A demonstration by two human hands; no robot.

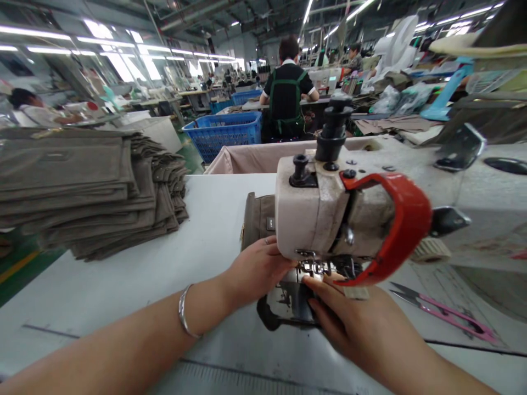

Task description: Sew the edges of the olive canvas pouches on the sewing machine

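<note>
A greyish-brown fabric pouch (260, 216) with a small dark label and a zip at its left edge lies partly behind the head of a sewing machine (300, 214). My left hand (261, 269), a silver bangle on its wrist, is closed at the pouch's near edge, fingertips beside the presser foot (315, 267). From the other side, my right hand (354, 310) reaches in, fingers stretched out over the metal plate (290, 302) under the needle area. Whatever fabric lies beneath those fingertips is hidden. A red curved guard (405, 219) overhangs my right hand.
Stacked brown fabric pieces (82, 186) stand at the table's left. Pink-handled thread snips (448, 315) lie right of my right hand. Beyond the table are a pink cloth-lined bin (242, 159), a blue basket (226, 131) and a seated person (288, 93) facing away.
</note>
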